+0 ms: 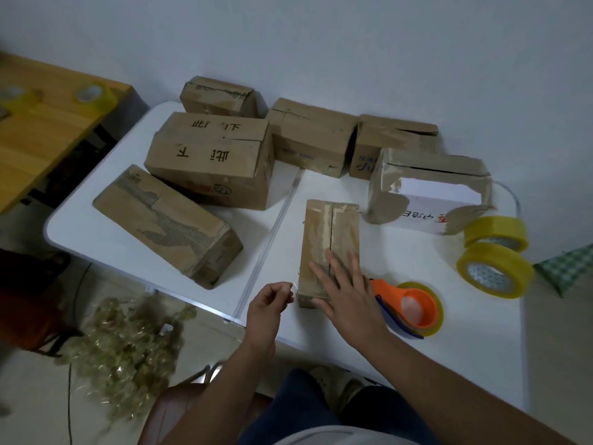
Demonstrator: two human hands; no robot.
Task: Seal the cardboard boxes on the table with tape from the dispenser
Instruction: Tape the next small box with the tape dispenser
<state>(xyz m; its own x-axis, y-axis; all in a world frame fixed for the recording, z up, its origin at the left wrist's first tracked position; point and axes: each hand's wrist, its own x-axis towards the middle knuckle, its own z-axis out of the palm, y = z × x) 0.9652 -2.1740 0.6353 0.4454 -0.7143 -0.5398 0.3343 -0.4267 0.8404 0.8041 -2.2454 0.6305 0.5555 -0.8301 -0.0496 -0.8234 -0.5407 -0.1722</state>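
right hand (345, 285) flat on narrow box (330, 232)

Crumpled tape heap (128, 345) on floor; wooden bench (41, 136) at left.

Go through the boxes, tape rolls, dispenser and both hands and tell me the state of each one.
Narrow box: lying flat, top seam closed.
Right hand: open, pressing flat on the narrow box.
Left hand: fingers curled, pinching what looks like a tape end.
Orange dispenser: lying on the table, unheld.
Two yellow tape rolls: spare, untouched.
Torn white box: outer layer ripped.
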